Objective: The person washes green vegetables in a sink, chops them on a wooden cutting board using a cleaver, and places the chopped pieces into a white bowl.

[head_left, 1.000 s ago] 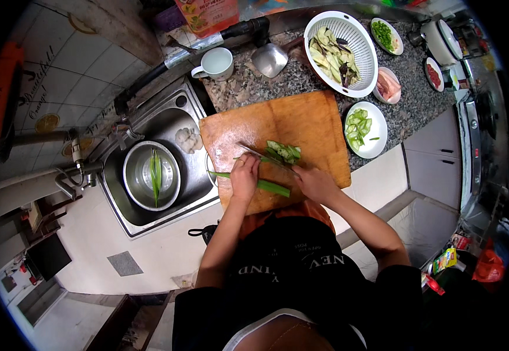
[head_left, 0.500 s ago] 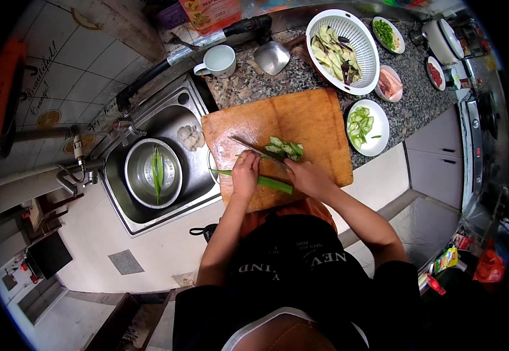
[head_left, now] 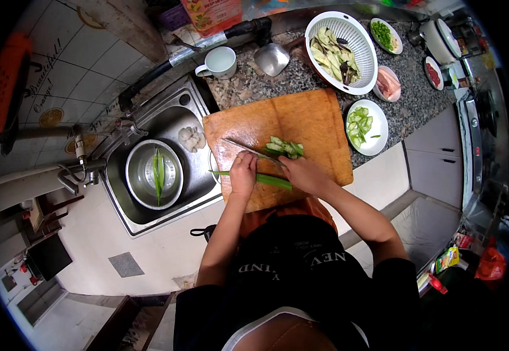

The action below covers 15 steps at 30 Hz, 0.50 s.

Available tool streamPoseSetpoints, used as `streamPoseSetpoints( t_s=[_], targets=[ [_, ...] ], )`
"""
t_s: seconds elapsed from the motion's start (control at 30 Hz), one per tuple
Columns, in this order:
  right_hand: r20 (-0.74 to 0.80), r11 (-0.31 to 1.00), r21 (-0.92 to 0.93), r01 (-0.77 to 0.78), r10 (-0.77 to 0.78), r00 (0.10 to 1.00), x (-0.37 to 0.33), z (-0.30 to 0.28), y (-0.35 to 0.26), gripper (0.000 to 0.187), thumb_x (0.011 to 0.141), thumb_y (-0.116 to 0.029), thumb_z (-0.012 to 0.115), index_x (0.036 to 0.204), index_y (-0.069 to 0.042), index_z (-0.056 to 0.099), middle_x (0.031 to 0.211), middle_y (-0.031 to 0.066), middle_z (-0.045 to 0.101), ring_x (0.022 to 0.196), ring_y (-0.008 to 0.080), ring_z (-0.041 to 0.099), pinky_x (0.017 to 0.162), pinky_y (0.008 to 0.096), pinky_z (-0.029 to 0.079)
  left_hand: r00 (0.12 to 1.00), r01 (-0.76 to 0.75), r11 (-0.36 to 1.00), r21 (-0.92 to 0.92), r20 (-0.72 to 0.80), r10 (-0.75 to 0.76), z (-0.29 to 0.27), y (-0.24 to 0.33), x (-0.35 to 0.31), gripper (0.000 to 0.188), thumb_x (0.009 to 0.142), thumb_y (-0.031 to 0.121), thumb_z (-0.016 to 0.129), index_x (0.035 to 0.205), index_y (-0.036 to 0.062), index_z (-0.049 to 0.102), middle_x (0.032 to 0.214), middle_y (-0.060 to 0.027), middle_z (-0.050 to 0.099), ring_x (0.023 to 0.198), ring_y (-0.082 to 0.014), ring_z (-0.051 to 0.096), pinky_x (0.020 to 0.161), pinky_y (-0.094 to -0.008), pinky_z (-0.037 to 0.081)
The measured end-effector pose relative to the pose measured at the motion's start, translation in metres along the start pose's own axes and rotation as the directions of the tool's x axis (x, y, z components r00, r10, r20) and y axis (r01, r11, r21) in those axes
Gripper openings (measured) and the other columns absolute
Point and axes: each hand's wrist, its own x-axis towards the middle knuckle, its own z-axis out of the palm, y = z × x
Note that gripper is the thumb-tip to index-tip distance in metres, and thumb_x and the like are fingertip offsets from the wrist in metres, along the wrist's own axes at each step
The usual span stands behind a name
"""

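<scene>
Chopping board [head_left: 321,131]: flat, glossy wood overlapping the steel sink [head_left: 194,171].
Around: slotted white colander [head_left: 362,50], round white plate [head_left: 379,126].
Right hand [head_left: 305,176]: grip wrapped around the knife [head_left: 245,149].
Left hand [head_left: 243,174]: fingers curled, hiding part of the stalk; cannot tell whether they grip it.
Green stalk [head_left: 275,181]: long, smooth, on the board, near sliced pieces [head_left: 284,147].

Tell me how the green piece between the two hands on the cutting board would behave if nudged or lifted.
The green piece would probably feel light, being slim. It is likely fairly stiff, since its visible part lies straight. It may slide on the cutting board, whose surface shines in places as if wet.
</scene>
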Motion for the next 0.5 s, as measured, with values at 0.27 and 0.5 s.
streamPoseSetpoints(
  t_s=[0.27,0.5],
  targets=[
    [-0.017,0.998,-0.037,0.054,-0.054,0.998,-0.014,-0.015,-0.002,0.022,0.087,-0.019,0.042,0.101,-0.007,0.053,0.075,0.0215,0.061,0.069,0.0411,0.059,0.063,0.0526,0.046,0.998,-0.036,0.998,0.044,-0.042,0.038,-0.01,-0.002,0.003,0.006,0.072,0.002,0.065,0.076,0.0022,0.06,0.083,-0.0116,0.06,0.079,-0.0309,0.056,0.071,-0.0373,0.046],
    [-0.026,0.999,-0.021,0.026,-0.027,0.999,0.006,0.012,-0.002,0.021,0.086,-0.018,0.043,0.1,-0.006,0.053,0.074,0.0198,0.062,0.069,0.0406,0.059,0.062,0.0521,0.046,0.996,-0.038,0.992,0.118,-0.073,0.047,-0.011,0.001,0.004,0.006,0.072,0.003,0.066,0.075,0.0028,0.061,0.083,-0.0104,0.06,0.08,-0.0302,0.055,0.073,-0.0366,0.046]
  ],
)
